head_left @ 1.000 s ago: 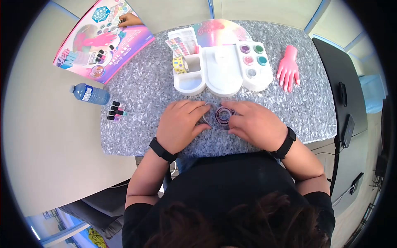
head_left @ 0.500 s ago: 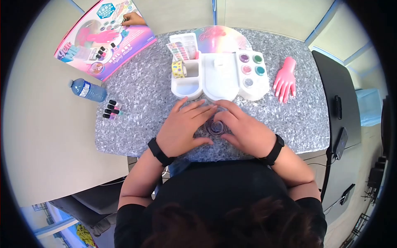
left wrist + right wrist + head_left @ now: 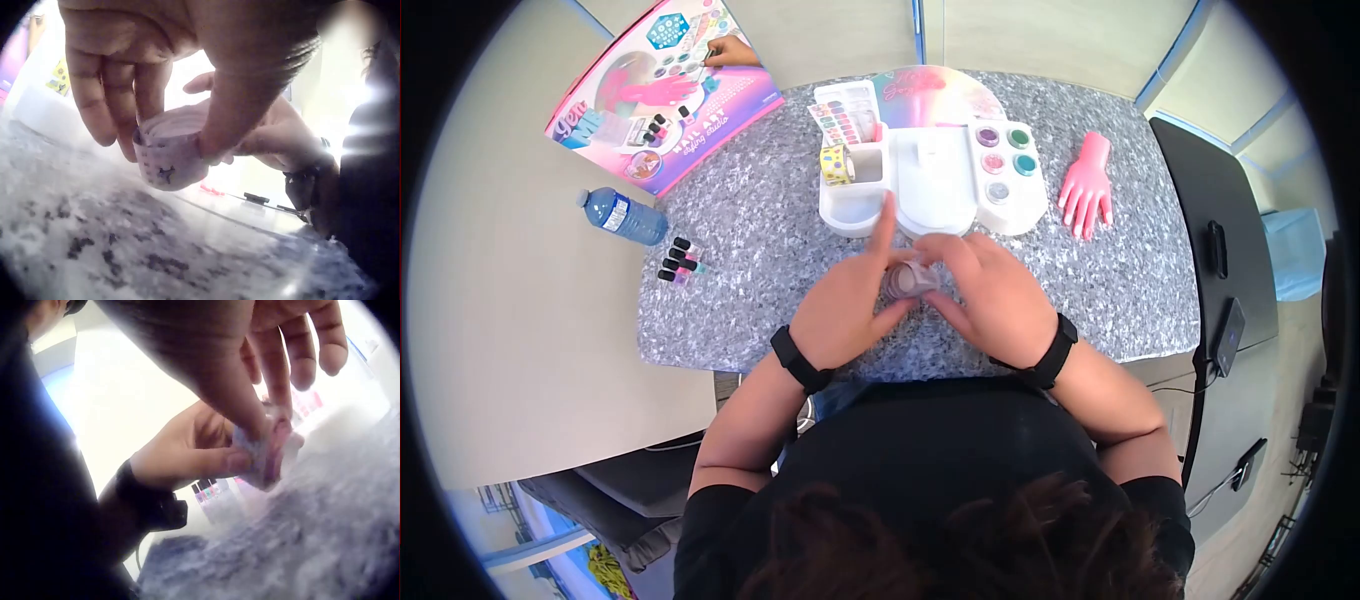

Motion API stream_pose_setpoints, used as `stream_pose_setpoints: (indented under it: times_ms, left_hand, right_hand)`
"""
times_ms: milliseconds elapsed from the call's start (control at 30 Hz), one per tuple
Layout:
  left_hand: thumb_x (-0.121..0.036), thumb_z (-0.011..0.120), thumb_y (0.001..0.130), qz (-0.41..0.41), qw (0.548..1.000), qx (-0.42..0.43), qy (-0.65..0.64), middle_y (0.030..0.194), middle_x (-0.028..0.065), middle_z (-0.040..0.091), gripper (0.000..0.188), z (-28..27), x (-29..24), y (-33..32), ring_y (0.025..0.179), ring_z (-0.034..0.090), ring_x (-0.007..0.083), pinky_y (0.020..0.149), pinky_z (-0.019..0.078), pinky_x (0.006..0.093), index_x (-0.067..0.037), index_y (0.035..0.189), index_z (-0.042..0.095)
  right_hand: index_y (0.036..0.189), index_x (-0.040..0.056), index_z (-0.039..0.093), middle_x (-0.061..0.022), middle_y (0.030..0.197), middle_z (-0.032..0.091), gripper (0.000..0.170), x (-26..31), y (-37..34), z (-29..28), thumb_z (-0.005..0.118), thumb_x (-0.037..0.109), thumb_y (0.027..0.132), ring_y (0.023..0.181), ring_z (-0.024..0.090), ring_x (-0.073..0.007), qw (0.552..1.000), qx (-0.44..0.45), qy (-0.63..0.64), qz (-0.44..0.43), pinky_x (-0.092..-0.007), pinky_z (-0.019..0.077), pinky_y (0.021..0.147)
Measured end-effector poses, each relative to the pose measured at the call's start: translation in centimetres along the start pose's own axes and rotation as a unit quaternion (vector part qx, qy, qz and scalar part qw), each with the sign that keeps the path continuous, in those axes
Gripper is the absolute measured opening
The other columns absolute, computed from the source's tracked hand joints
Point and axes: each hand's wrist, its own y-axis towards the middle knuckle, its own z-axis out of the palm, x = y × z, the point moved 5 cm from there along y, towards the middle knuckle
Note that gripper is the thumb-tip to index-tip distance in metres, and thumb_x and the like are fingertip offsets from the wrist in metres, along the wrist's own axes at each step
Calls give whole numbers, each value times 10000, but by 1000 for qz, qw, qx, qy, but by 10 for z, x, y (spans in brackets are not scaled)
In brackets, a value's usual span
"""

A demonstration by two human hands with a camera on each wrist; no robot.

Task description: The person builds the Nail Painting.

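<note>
A small coiled roll of printed clear strip (image 3: 912, 281) is held just above the speckled table, between both hands. The left hand (image 3: 846, 303) pinches one side of it with thumb and fingers, its index finger pointing away toward the white tray. From the other side the right hand (image 3: 1003, 302) pinches the roll between thumb and index finger. In the left wrist view the roll (image 3: 170, 164) shows a small dark figure on its outer layer. The right wrist view shows the roll (image 3: 267, 453) tilted, with both thumbs on it.
Beyond the hands stands a white tray (image 3: 938, 208) with glitter pots and a yellow patterned roll (image 3: 835, 165). A pink model hand (image 3: 1087, 186) lies at the right. At the left are nail polish bottles (image 3: 680, 262), a water bottle (image 3: 625, 217) and a colourful box (image 3: 662, 95).
The roll, flat between the hands earlier, is now gathered and lifted a little in both hands. The left hand has closed on it, and its index finger has stretched forward.
</note>
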Motion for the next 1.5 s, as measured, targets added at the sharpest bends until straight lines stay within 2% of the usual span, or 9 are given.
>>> stream_pose_setpoints:
  times_ms: [167, 400, 467, 633, 900, 1000, 1133, 1300, 1500]
  left_hand:
    - [-18, 786, 902, -6, 976, -181, -121, 1458, 206, 657, 1328, -15, 18, -2, 1166, 729, 348, 1006, 575, 433, -95, 1635, -318]
    - [64, 796, 875, -8, 951, -215, -224, 1575, 284, 519, 1372, -45, 28, 4, 1310, 658, 345, 1062, 553, 438, -140, 1645, -321]
    - [31, 854, 826, -36, 953, -263, -147, 1637, 279, 443, 1403, -61, 25, -2, 1362, 616, 375, 1113, 517, 462, -129, 1678, -250]
    - [-5, 895, 784, -52, 929, -350, -105, 1645, 257, 447, 1324, -84, 43, -43, 1411, 571, 389, 1167, 465, 488, -92, 1721, -35]
    - [-69, 886, 806, -126, 888, -427, 111, 1558, 242, 556, 1011, -144, 82, -128, 1416, 569, 388, 1162, 451, 465, -34, 1657, 343]
    - [-136, 906, 801, -174, 888, -377, 198, 1547, 234, 564, 993, -166, 103, -161, 1401, 576, 390, 1160, 454, 459, -34, 1637, 380]
    - [-273, 947, 779, -245, 897, -331, 163, 1385, 189, 698, 981, -165, 156, -194, 1279, 663, 361, 1099, 508, 456, -115, 1608, 446]
    - [-391, 957, 745, -384, 860, -321, 103, 1082, 2, 798, 690, -151, 197, -201, 942, 727, 234, 835, 566, 412, -134, 1339, 719]
    - [-387, 915, 776, -421, 852, -284, 123, 897, 81, 777, 406, -148, 205, -189, 826, 724, 273, 765, 541, 423, -100, 1039, 803]
  right_hand:
    - [1284, 55, 567, -158, 1131, 688, 517, 20, 35, -19, 763, 8, 808, 1083, 646, -388, 993, -81, -7, -89, -470, 532, 921]
    - [1335, 22, 519, -187, 1166, 624, 559, 19, 89, -10, 725, -32, 818, 1059, 678, -357, 992, 30, 106, -59, -441, 559, 907]
    - [1326, 4, 518, -255, 1212, 628, 535, 12, 101, -13, 639, -74, 811, 1050, 668, -461, 995, -60, 72, -45, -494, 573, 864]
    - [1285, 3, 519, -232, 1183, 613, 467, -26, 137, 5, 678, -29, 847, 950, 715, -372, 994, -77, 74, 5, -466, 585, 836]
    - [1212, 7, 614, -213, 1173, 668, 418, -57, 141, 36, 746, -16, 816, 1076, 660, -400, 999, -28, 15, 29, -468, 549, 977]
    - [1151, 1, 659, -209, 1199, 673, 365, -46, 140, 36, 761, 23, 801, 1155, 617, -404, 993, -80, -58, -59, -478, 522, 1025]
    - [1335, -6, 641, -186, 1314, 622, 573, -37, 139, 40, 830, 84, 801, 1223, 599, -394, 994, -20, -106, -8, -455, 518, 1074]
    - [1356, 1, 626, -168, 1344, 614, 634, -30, 138, 44, 864, 83, 774, 1242, 602, -371, 988, 16, -155, 14, -436, 527, 1079]
    - [1363, 7, 614, -170, 1342, 621, 646, -29, 129, 42, 861, 60, 768, 1248, 599, -381, 991, 13, -135, -13, -443, 524, 1081]
